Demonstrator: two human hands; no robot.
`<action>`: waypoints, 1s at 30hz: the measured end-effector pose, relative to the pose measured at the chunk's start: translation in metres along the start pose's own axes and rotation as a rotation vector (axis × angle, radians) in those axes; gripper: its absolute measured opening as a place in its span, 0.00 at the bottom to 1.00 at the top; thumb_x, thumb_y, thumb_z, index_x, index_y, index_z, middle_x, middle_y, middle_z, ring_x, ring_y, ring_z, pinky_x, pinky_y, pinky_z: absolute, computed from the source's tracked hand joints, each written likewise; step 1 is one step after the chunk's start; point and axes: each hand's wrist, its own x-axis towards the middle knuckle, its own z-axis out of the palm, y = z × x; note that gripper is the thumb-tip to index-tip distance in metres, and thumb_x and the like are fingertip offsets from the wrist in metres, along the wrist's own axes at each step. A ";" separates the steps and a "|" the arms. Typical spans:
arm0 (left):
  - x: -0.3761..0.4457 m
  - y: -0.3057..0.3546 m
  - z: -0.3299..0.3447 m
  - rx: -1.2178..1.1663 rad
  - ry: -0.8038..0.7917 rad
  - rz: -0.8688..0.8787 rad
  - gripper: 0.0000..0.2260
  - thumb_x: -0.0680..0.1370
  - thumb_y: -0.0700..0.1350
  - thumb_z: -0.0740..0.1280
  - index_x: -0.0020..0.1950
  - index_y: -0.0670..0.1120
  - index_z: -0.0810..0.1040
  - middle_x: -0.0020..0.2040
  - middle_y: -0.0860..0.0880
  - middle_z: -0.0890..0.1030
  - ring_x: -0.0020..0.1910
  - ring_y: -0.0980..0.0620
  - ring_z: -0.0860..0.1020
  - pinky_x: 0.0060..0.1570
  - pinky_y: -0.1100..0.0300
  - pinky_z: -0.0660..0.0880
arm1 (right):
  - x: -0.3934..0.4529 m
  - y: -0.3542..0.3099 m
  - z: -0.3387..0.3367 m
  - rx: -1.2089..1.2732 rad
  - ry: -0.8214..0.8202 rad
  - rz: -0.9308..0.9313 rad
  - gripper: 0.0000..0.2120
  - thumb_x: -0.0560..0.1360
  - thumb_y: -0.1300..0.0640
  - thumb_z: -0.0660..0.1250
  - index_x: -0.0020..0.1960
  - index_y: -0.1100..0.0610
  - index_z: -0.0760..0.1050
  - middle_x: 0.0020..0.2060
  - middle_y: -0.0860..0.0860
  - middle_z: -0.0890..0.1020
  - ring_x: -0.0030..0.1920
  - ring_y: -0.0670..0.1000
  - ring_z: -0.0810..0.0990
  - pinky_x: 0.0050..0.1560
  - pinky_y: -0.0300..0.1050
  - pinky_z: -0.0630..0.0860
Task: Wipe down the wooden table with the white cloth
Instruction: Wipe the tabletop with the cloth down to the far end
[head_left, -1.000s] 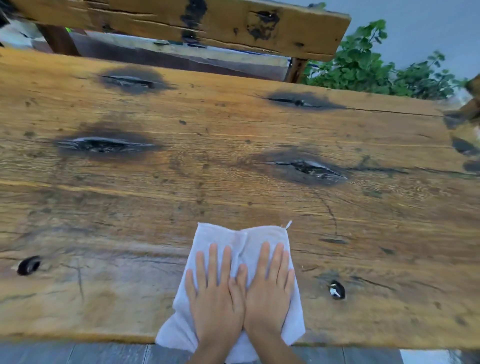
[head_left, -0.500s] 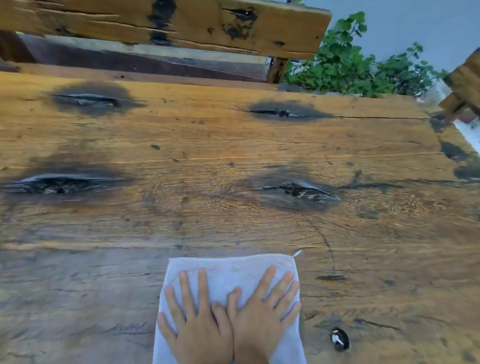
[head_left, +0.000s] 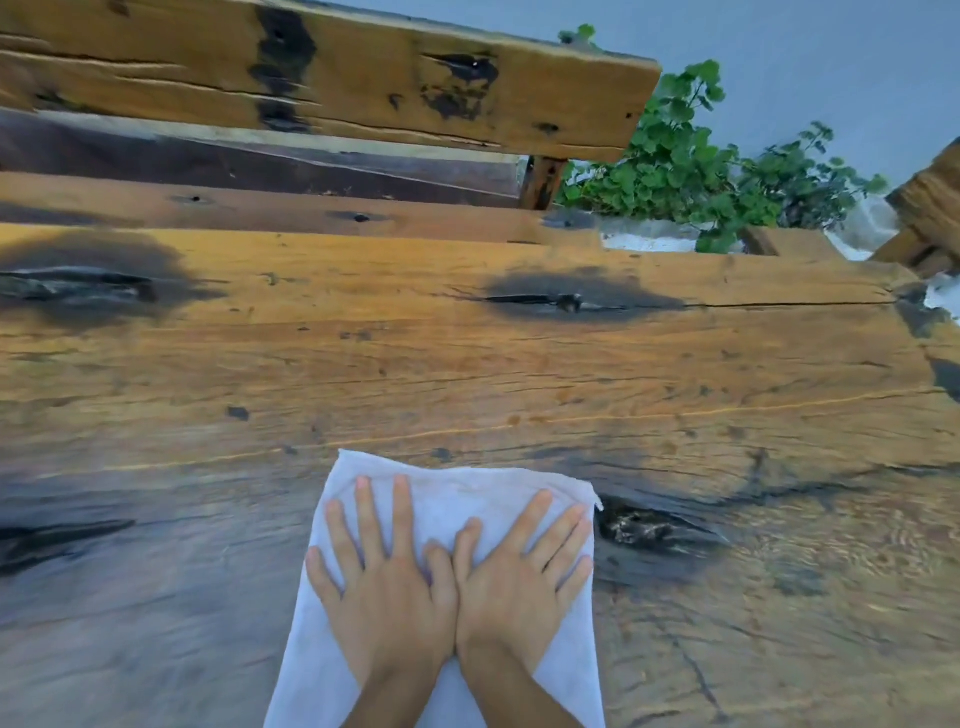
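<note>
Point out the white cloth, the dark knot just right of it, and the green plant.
White cloth (head_left: 457, 499): head view, bare far part beyond the fingers.
Dark knot (head_left: 641, 527): head view, its cracked centre.
Green plant (head_left: 675, 171): head view, middle of the leaves.

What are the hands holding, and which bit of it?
Nothing is gripped. The left hand and right hand lie flat, fingers spread, pressing down on the middle of the white cloth spread on the wooden table.

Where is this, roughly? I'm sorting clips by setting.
Probably an outdoor patio or garden: a rough wooden table, a matching wooden bench behind it, and green plants against a wall.
</note>
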 end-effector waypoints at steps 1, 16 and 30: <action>0.013 0.005 0.002 0.003 -0.008 0.012 0.32 0.76 0.59 0.48 0.81 0.56 0.57 0.83 0.49 0.53 0.82 0.43 0.51 0.77 0.37 0.49 | 0.011 -0.006 0.002 -0.006 -0.008 0.011 0.42 0.74 0.35 0.45 0.81 0.58 0.57 0.80 0.64 0.54 0.82 0.60 0.51 0.79 0.63 0.51; 0.242 0.110 0.024 0.027 0.007 -0.008 0.36 0.74 0.63 0.38 0.82 0.58 0.45 0.84 0.49 0.43 0.82 0.44 0.38 0.78 0.38 0.38 | 0.241 -0.122 0.023 0.001 -0.143 -0.040 0.41 0.79 0.35 0.47 0.83 0.57 0.39 0.81 0.65 0.40 0.81 0.60 0.35 0.79 0.59 0.35; 0.389 0.183 0.043 0.097 0.030 -0.096 0.32 0.76 0.65 0.44 0.76 0.55 0.67 0.81 0.48 0.60 0.82 0.41 0.42 0.76 0.36 0.39 | 0.390 -0.194 0.044 -0.033 -0.147 -0.209 0.31 0.82 0.39 0.44 0.81 0.51 0.57 0.82 0.62 0.49 0.82 0.61 0.40 0.79 0.59 0.35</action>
